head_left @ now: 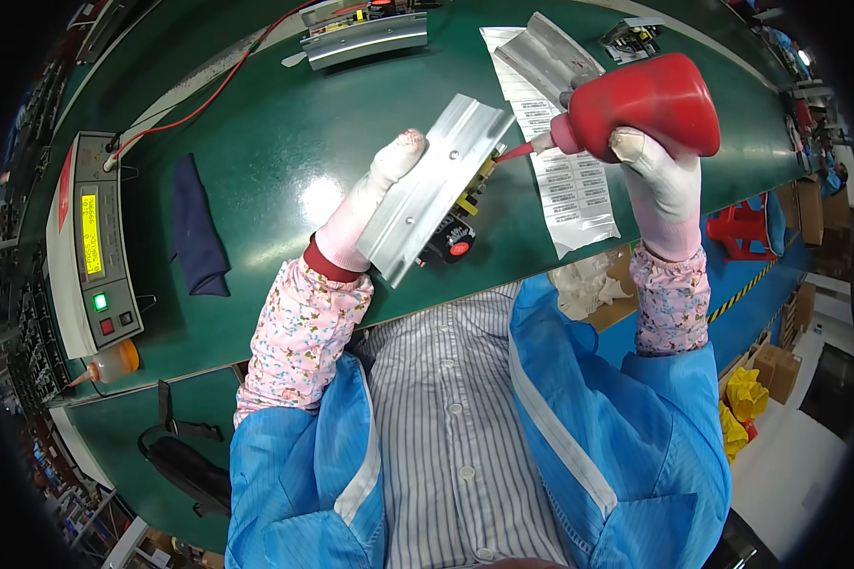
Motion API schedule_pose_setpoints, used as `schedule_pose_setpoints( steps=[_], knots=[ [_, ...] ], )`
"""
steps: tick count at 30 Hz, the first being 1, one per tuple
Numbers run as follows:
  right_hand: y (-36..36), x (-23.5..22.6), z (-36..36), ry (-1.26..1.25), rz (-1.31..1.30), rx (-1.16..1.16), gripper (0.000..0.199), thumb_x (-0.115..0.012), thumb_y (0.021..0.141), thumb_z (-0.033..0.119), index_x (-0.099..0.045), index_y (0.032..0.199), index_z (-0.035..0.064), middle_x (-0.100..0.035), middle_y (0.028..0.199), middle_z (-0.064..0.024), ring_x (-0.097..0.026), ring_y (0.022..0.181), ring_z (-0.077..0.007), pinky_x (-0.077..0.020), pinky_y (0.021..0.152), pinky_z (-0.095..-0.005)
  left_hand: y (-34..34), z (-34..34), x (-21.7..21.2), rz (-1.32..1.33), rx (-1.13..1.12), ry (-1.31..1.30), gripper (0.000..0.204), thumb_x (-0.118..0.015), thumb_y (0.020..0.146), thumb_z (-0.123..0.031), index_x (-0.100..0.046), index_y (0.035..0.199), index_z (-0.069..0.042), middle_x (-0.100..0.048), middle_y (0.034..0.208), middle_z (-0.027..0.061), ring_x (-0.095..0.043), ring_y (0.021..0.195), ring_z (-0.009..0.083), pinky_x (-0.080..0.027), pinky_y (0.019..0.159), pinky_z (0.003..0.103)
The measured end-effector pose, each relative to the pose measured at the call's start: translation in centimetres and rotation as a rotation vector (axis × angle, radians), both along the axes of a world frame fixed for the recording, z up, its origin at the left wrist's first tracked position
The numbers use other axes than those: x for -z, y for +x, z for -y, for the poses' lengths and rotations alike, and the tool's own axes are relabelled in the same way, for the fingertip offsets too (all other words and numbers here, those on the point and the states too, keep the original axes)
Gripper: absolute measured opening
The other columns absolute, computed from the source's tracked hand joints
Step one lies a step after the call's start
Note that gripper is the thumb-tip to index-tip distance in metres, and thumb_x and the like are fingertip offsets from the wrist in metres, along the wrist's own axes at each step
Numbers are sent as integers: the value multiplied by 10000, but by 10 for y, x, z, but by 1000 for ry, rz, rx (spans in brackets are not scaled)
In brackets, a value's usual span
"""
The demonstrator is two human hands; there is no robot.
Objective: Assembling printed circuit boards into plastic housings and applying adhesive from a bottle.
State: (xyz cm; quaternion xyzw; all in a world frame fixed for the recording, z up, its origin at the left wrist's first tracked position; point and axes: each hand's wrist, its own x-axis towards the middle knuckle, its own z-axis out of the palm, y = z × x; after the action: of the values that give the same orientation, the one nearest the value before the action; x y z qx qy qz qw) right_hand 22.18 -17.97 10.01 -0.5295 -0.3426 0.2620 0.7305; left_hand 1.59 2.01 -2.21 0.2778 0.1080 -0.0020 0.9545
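My left hand, in a white glove, grips a power supply unit with a silver metal housing. The unit is tilted above the green bench, its circuit board and yellow and black parts facing right. In my gloved right hand is a red squeeze bottle lying almost sideways. Its narrow red tip points left and meets or nearly meets the board's edge by the housing; I cannot tell if it touches. Most fingers of both hands are hidden behind what they hold.
A test meter with a lit yellow display stands at the left, a dark blue cloth beside it. Another metal-housed unit lies at the back. Right of centre are a label sheet, a loose metal bracket and a small circuit board.
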Motion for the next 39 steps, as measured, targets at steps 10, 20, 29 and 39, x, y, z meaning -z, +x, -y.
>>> schedule_pose_setpoints(
  steps=[10,20,29,39],
  knots=[
    [2,-4,-1,28,21,52,397,-788,793,-37,-656,1166,2,-729,1035,-137,-699,933,-246,-563,879,-364,-12,14,-36,-92,-67,253,531,-541,1021,-419,-608,1300,28,-708,1126,181,-697,850,173,-538,721,254],
    [39,14,5,-56,-75,177,371,-728,887,32,-593,1228,-29,-680,1127,-174,-666,984,-260,-553,891,-367,-12,16,-43,-105,-120,285,537,-541,1015,-411,-573,1340,15,-681,1190,188,-682,960,192,-540,791,269],
    [158,15,124,-508,-341,310,560,-729,926,324,-491,1282,-37,-645,1071,-192,-637,766,-239,-555,706,-296,2,23,-53,-49,-297,282,503,-582,1013,-325,-531,1380,14,-675,1176,152,-653,925,160,-517,739,240],
    [162,14,155,-1707,1016,480,627,-766,844,430,-603,1298,31,-670,1215,-157,-676,980,-270,-544,823,-342,-4,15,-62,-468,-324,955,569,-661,981,-279,-488,1401,64,-653,1059,144,-629,832,134,-536,698,247]
  ],
)
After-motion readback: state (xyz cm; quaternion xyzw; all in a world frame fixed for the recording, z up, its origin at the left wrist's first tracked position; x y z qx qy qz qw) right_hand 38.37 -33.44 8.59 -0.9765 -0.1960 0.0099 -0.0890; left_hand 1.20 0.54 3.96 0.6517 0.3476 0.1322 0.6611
